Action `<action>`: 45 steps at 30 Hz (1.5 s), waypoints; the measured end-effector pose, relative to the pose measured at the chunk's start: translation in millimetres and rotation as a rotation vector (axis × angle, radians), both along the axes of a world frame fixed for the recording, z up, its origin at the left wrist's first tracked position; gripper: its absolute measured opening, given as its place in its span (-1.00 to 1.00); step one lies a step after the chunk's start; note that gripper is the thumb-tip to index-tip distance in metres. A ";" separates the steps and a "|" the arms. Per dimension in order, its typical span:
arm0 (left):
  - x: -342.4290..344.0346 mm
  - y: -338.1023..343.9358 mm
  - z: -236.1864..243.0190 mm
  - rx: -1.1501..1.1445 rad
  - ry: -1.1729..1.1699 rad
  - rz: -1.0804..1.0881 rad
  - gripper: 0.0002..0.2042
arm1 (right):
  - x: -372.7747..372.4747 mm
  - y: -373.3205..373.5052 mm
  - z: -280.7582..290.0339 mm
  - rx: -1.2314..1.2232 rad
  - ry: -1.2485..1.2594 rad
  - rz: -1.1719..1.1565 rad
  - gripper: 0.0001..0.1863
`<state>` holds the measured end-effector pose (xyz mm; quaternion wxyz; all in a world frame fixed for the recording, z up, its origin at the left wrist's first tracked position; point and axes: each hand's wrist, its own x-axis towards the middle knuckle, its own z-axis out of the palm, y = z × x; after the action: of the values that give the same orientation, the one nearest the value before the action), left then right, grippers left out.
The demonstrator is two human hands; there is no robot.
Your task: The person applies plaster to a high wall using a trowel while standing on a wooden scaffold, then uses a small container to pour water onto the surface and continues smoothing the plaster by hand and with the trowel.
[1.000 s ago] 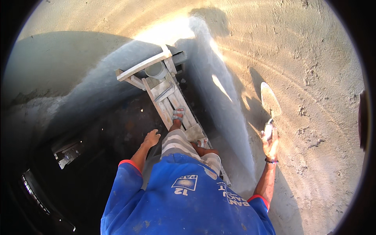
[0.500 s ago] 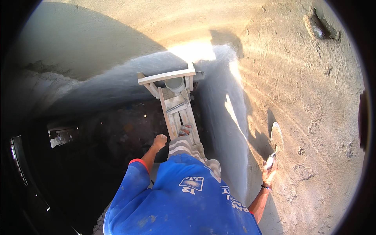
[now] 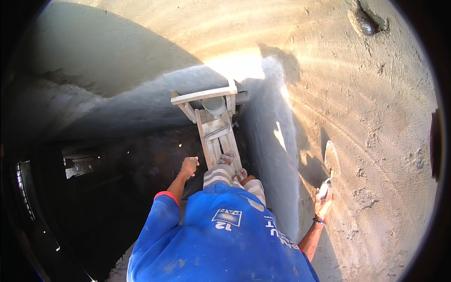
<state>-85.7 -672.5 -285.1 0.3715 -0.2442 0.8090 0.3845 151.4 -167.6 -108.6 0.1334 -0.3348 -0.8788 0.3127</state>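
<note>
My right hand [image 3: 323,203], fingers wrapped round the handle, holds a trowel [image 3: 331,156] at the rough plastered wall [image 3: 385,150] on my right. The trowel's pale blade points up, away from me, and seems to lie flat against the plaster; its shadow falls just left of it. Out to the left of my body, my left hand [image 3: 190,166] hangs in the air over the dark space below. Its fingers are curled in, and nothing shows sticking out of them.
My feet stand on a narrow plank platform [image 3: 226,141] high above a dark floor. On its far end are a bucket [image 3: 214,106] and a long tool [image 3: 217,132], beside a wooden crossbar [image 3: 203,96]. A hole [image 3: 368,24] breaks the wall at upper right.
The view has shifted slightly, and my second foot now shows on the planks. My right hand and the trowel keep nearly the same place on the wall. The left hand stays curled.
</note>
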 end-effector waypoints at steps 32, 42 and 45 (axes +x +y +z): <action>125.2 -28.6 18.2 0.046 -0.012 0.230 -0.75 | 1.8 0.8 15.5 0.026 -0.058 0.109 -0.58; 162.2 -52.6 -6.6 0.042 -0.047 0.313 -0.76 | 2.2 1.5 16.8 0.001 -0.055 0.116 -0.55; 163.7 -60.5 -16.3 0.020 -0.117 0.348 -0.76 | -4.1 -1.6 21.8 0.025 -0.073 0.133 -0.54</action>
<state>78.0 -733.0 -301.3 0.3479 -0.3988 0.7277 0.4362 147.3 -169.2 -86.8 0.0845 -0.2849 -0.9073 0.2976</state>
